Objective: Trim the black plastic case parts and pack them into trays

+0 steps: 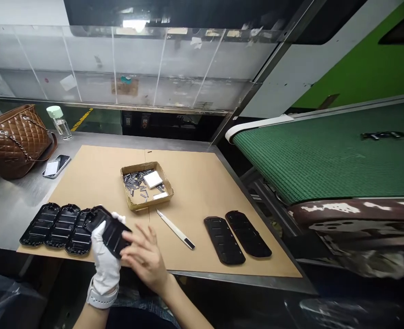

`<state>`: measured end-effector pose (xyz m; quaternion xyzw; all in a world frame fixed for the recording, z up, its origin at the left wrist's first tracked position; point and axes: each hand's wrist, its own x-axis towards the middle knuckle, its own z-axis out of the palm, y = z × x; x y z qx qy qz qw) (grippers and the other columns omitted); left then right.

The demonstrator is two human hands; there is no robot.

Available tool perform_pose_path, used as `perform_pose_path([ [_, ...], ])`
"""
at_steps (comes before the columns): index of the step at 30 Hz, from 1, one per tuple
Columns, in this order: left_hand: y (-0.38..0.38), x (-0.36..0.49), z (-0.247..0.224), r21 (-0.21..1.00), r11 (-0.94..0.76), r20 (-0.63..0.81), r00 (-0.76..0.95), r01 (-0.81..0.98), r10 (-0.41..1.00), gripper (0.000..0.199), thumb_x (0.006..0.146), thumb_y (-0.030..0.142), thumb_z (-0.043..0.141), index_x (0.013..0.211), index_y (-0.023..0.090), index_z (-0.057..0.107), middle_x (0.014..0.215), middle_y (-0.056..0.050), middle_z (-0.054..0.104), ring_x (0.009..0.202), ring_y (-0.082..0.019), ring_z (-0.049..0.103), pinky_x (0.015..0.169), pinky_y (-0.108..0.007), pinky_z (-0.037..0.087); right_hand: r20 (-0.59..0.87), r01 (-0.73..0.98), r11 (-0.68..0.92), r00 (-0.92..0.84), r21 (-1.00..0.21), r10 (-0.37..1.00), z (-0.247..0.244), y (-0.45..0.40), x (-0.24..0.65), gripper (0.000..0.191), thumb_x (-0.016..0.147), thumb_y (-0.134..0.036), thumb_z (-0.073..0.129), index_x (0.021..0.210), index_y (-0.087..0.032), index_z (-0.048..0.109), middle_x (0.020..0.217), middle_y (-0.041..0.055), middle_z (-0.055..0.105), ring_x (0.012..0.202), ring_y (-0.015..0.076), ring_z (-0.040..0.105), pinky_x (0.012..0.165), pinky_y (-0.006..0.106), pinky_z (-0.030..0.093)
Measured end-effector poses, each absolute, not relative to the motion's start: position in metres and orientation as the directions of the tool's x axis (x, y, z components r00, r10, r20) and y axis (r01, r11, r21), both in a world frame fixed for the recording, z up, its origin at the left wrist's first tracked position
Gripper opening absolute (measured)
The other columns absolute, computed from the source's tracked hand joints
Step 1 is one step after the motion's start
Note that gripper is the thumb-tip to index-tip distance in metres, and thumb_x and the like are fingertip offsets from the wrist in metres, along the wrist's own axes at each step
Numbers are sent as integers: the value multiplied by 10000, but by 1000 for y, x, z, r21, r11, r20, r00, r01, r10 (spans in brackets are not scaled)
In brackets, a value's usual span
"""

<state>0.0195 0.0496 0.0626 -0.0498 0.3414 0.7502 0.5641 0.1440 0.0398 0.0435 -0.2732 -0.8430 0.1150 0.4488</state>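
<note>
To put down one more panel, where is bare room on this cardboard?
Bare cardboard lies right of the tray, above the two black panels, and left of the tray, above the panel row. Crowded: around the gloved left hand.

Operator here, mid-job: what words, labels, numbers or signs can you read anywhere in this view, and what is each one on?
Nothing can be read.
Brown paper label on the clear panel: too small and blurred to read.
Paper slips along the panel's top edge: too blurred to read.
Black moulded panel in the gloved left hand: no lettering shows.
</note>
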Motion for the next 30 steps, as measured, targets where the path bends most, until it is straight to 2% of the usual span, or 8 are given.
perform_pose_path([
  [4,57,-1,64,450,-254,-434,-458,-856,776,211,800,312,528,900,202,678,797,-12,709,768,-172,686,818,-339,557,767,204,918,-505,-340,396,45,22,140,144,890,-402,568,928,-343,694,1003,-72,755,1197,147,570,1199,332,130],
  [8,54,-12,71,396,-183,-471,-370,-900,801,293,829,297,484,1012,207,694,910,-60,740,845,-200,703,886,-400,536,737,422,706,-122,-568,665,63,59,143,258,938,-348,439,1008,-356,686,1031,-3,739,1142,225,602,1130,513,266],
  [12,42,-12,59,283,-16,-405,-134,-959,904,342,853,338,518,1128,219,683,1080,-117,726,995,-288,682,909,-470,524,447,564,365,7,-740,895,72,126,166,298,866,-351,527,1120,-252,650,1276,89,600,1261,276,477,1091,536,299],
  [16,36,-9,37,179,19,-188,-15,-984,982,440,898,440,483,1242,198,615,1243,-139,643,1140,-305,607,1003,-495,457,272,582,172,88,-795,958,33,133,211,360,784,-458,596,1001,-180,669,1070,148,641,1081,320,568,968,559,413],
  [19,37,-3,33,133,44,-237,11,-990,971,479,894,482,485,1223,162,627,1234,-152,646,1138,-303,608,1036,-514,420,201,586,99,111,-804,973,-3,110,237,404,727,-554,624,881,-187,690,1018,151,646,1029,349,576,933,611,405],
  [22,38,3,38,142,60,-298,15,-988,954,506,874,504,513,1193,134,644,1221,-157,653,1120,-303,619,1037,-516,418,154,545,72,106,-835,982,-16,90,244,457,814,-578,508,951,-178,680,992,141,662,961,297,612,896,531,467],
  [27,33,9,42,155,137,-215,102,-978,971,483,890,514,478,1194,181,650,1197,-106,677,1107,-272,631,1037,-446,431,77,360,54,48,-931,996,18,67,215,494,957,-465,335,1256,-146,564,778,62,686,560,152,604,586,313,554],
  [30,27,16,40,181,159,-170,129,-970,977,489,907,519,437,1196,187,650,1186,-85,685,1106,-240,633,1024,-384,445,143,267,182,-161,-946,977,50,53,187,368,937,-388,470,1242,-236,609,956,77,725,763,175,674,714,310,574],
])
